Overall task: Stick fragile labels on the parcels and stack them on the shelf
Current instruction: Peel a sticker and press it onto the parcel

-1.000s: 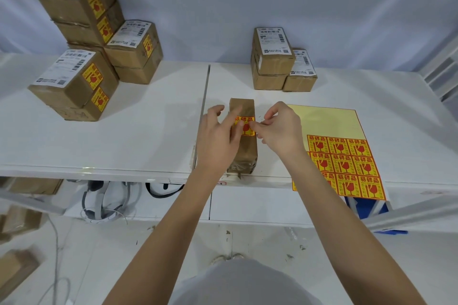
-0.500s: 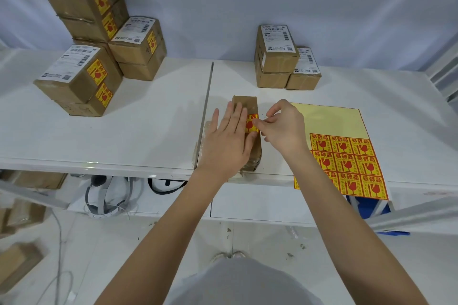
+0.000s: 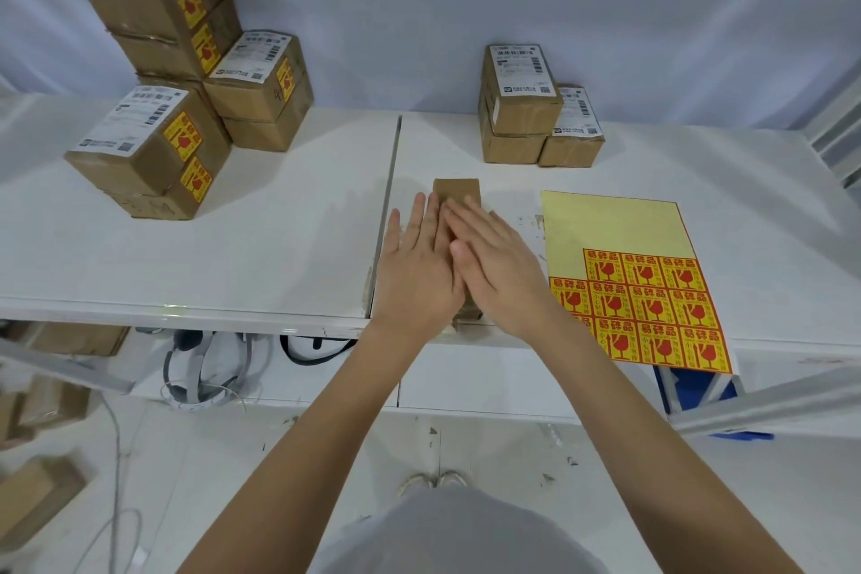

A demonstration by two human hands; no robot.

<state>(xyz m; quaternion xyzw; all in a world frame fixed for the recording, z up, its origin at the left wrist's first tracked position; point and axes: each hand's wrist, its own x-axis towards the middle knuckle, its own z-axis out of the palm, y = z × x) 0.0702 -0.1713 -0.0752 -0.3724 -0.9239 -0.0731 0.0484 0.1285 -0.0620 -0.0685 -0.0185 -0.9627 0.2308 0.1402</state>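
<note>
Both hands have changed since half a second ago: the right hand (image 3: 501, 277), which was pinching the fragile label, now lies flat with straight fingers, and its fingertips overlap the left hand (image 3: 419, 268), also flat with fingers spread, on top of the brown parcel (image 3: 456, 190) at the middle of the frame. That label is hidden under the palms (whether it is fully stuck I cannot tell). Only the parcel's far end and a bit of its near end show. Just right of the hands lies the yellow sticker sheet (image 3: 610, 224) on the white table (image 3: 279, 238). Labelled parcels (image 3: 153, 140) are stacked at upper left; unlabelled ones (image 3: 522, 107) stand at upper centre-right.
</note>
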